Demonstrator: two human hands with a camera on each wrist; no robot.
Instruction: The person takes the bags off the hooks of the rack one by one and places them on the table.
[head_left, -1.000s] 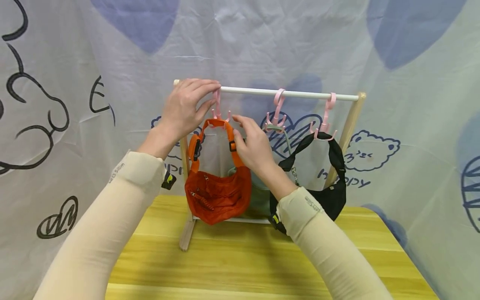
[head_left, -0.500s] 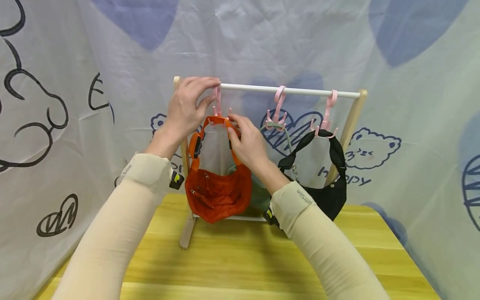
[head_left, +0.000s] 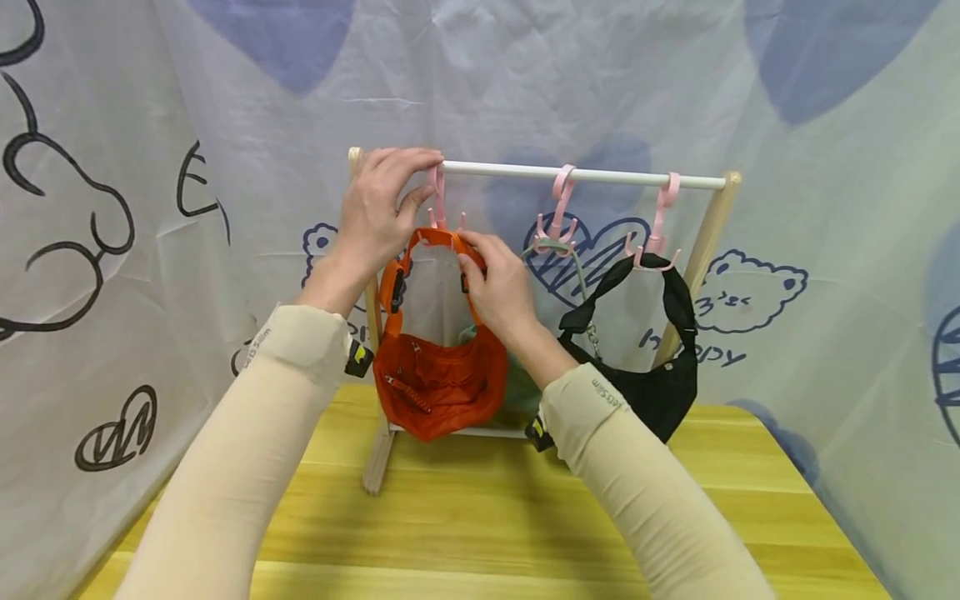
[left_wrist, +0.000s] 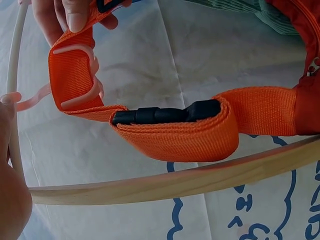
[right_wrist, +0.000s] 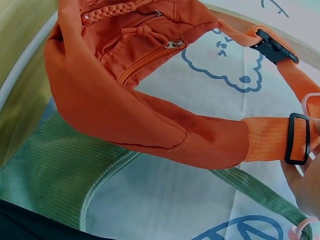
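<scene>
My right hand [head_left: 501,279] now pinches the orange strap [left_wrist: 72,75] just above its black slider [right_wrist: 290,137], thumb on one face and fingers behind. A second ago those fingers stood apart beside the strap; now they have closed on it. My left hand [head_left: 378,204] has stayed where it was, fingers bent over the left end of the white rail [head_left: 510,170] and thumb against the stem of the left pink hook [head_left: 440,196], which I take to be gripped together with the rail.

To my judgement, the change means that strap and hook are both under control, one in each hand, so the strap can be adjusted without the hook sliding. The strap already lies over the hook's prongs, and the orange bag [head_left: 438,387] hangs below it, near the rack's left leg [head_left: 377,458], its body hardly shifted.

Farther out, the green bag [head_left: 522,398] hangs from the middle hook [head_left: 558,212], partly behind the orange one and my right arm. The black bag [head_left: 660,396] hangs from the right hook [head_left: 660,218], near the right post [head_left: 705,229]. The rack stands toward the far edge of the table [head_left: 450,517].
</scene>
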